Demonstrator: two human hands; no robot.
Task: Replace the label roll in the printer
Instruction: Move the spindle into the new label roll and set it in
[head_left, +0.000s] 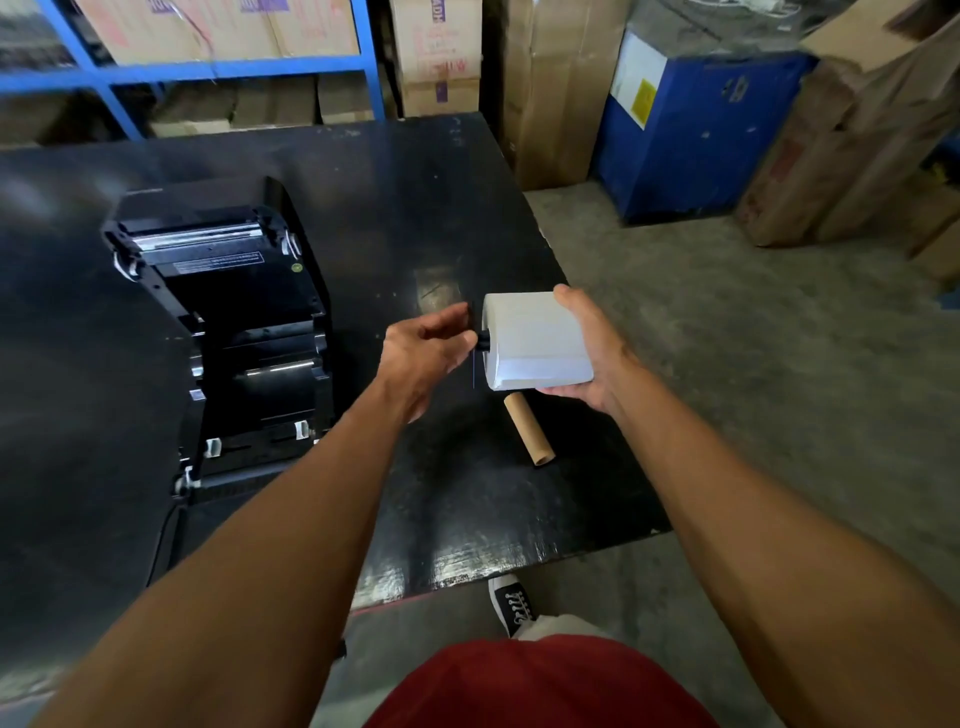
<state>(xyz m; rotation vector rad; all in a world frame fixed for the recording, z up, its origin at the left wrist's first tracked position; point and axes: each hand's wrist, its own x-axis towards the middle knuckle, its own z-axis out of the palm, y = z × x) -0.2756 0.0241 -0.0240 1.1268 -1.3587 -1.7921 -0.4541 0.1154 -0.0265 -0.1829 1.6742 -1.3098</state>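
Observation:
A full white label roll (535, 338) is held above the right side of the black table (405, 197), with my right hand (592, 348) wrapped around its right end. A black spindle (482, 340) sticks out of the roll's left end, and my left hand (428, 348) pinches that spindle with thumb and fingers. The black label printer (234, 322) stands on the table to the left with its lid swung up and its roll bay bare. An empty brown cardboard core (530, 428) lies on the table just below the roll.
The table's right edge runs close under my right hand, with concrete floor (753, 389) beyond. A blue cabinet (696, 135) and cardboard boxes (857, 145) stand at the back right. Blue shelving (208, 67) with boxes lines the far side. A cable leaves the printer's front left.

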